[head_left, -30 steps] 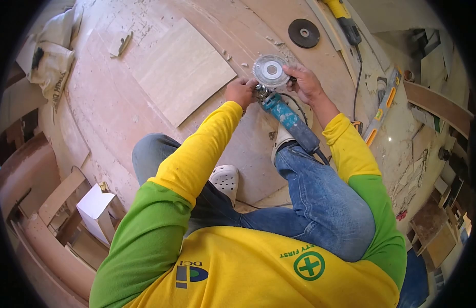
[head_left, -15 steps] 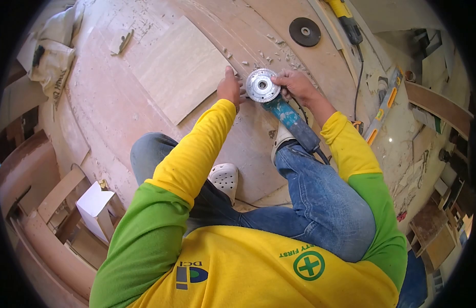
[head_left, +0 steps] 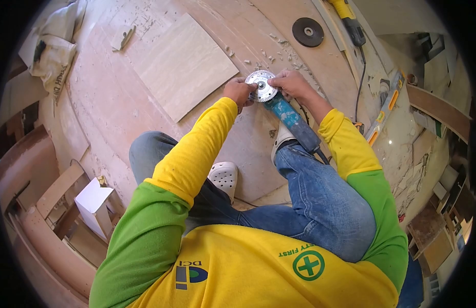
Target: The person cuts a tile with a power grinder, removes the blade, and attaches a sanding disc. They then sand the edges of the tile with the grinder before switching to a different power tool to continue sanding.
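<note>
A silvery diamond cutting disc sits over the head of a teal angle grinder, its centre hole lined up with the spindle. My left hand pinches the disc's left edge, thumb on its upper face. On the opposite edge my right hand grips the disc with the thumb on top; its other fingers are partly hidden beneath. The grinder's dark rear end points toward my right knee, its body leaning by my right shoe. Left of my hands lies a beige tile on the dusty floor.
A black grinding disc lies beyond my right hand. Farther right are a yellow power tool with its cord and a spirit level. A white box stands at left, near wood pieces. Debris scatters across the floor boards.
My left hand has moved from beside the disc onto its left edge, thumb now on top. The spindle now shows in the disc's centre. My right hand stays on the disc.
</note>
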A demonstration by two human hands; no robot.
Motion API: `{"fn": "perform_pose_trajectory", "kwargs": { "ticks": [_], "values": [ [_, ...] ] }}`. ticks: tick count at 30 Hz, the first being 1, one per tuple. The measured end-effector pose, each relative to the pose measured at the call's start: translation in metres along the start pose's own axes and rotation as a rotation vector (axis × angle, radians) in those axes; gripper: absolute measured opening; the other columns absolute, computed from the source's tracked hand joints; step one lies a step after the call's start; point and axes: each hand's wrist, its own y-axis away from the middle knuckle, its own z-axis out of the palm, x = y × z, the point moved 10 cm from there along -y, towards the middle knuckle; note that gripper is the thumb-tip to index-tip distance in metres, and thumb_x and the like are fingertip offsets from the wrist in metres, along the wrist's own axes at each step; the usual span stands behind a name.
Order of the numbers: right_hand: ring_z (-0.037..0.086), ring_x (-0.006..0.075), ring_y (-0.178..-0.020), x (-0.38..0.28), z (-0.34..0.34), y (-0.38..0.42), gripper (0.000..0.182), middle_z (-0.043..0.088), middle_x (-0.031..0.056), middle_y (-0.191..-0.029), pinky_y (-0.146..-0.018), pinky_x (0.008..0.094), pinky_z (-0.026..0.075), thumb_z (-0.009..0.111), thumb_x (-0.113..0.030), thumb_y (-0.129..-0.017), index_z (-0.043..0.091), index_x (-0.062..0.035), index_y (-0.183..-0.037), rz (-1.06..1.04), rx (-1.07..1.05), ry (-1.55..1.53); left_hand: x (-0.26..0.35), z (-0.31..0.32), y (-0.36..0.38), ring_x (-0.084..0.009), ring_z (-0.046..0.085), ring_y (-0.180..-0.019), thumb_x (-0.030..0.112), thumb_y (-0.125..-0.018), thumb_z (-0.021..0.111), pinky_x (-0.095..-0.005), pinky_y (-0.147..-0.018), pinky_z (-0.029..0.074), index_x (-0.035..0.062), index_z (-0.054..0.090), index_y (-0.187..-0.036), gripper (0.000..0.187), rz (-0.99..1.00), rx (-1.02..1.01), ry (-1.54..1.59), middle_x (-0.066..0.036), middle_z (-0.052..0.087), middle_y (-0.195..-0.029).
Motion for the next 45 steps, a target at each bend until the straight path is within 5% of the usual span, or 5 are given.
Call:
{"fn": "perform_pose_trajectory", "kwargs": {
  "ticks": [18,20,23,31,45],
  "values": [
    [0.059,0.0123,-0.063,0.004,-0.039,-0.022,0.021,0.064,0.0051,-0.078,-0.051,0.0269,0.046,0.068,-0.021,-0.087,0.065,-0.0032,-0.098,0.067,0.087,0.108,-0.003,0.0,0.0,-0.0275,0.068,-0.098,0.018,-0.096,0.065,-0.0393,-0.076,0.062,0.0053,0.054,-0.13,0.038,-0.069,-0.081,-0.059,-0.012,0.061,-0.12],
    [0.062,0.0135,-0.069,-0.008,-0.054,-0.023,0.021,0.065,0.0069,-0.082,-0.058,0.0283,0.051,0.063,-0.017,-0.089,0.063,-0.0015,-0.104,0.013,0.135,0.146,-0.012,-0.002,-0.036,-0.0285,0.068,-0.099,0.016,-0.097,0.059,-0.046,-0.078,0.061,0.0068,0.053,-0.13,0.034,0.333,-0.195,-0.751,-0.012,0.059,-0.125],
    [0.065,0.0184,-0.072,-0.056,-0.068,-0.018,0.021,0.068,0.0099,-0.085,-0.064,0.0305,0.053,0.061,-0.013,-0.089,0.063,-0.0009,-0.106,-0.457,0.342,0.387,-0.076,-0.003,-0.033,-0.0304,0.068,-0.101,0.016,-0.099,0.053,-0.0532,-0.08,0.06,0.0084,0.052,-0.132,0.033,-0.029,-0.22,-0.585,-0.012,0.058,-0.127],
    [0.063,0.0347,-0.094,-0.102,0.048,0.023,0.015,0.067,0.0139,-0.096,-0.086,0.0409,0.05,0.069,-0.011,-0.079,0.074,-0.0066,-0.092,-0.85,-0.116,0.773,-0.066,0.065,0.054,-0.0297,0.07,-0.097,0.061,-0.086,0.067,-0.048,-0.077,0.059,0.0009,0.056,-0.131,0.076,-0.218,-0.274,-0.452,-0.013,0.065,-0.121],
    [0.062,0.0375,-0.103,-0.089,0.068,0.017,0.03,0.065,0.0193,-0.104,-0.092,0.0437,0.049,0.068,-0.01,-0.077,0.072,-0.0038,-0.106,-0.672,-0.31,1.029,-0.068,0.069,0.035,-0.0272,0.073,-0.09,0.061,-0.092,0.059,-0.0391,-0.066,0.063,-0.0046,0.063,-0.118,0.071,-0.128,-0.289,-0.649,-0.016,0.07,-0.111]
  ]
}}
